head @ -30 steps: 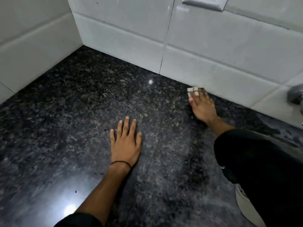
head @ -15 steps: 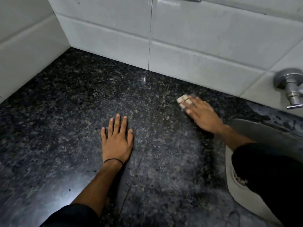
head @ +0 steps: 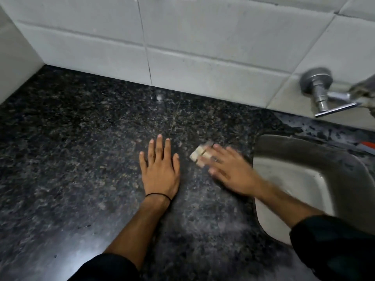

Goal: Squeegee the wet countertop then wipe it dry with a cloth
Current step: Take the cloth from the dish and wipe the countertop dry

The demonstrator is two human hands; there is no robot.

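Left hand (head: 160,171): grip splayed flat, bracing me on the counter (head: 60,159).
Right hand (head: 229,171): grip flat too, pressing the cloth (head: 199,157) down to wipe.

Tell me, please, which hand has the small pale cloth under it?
The right hand, nearest the sink, presses the cloth with straight fingers; the left hand, wearing a black wristband, lies flat on bare countertop.
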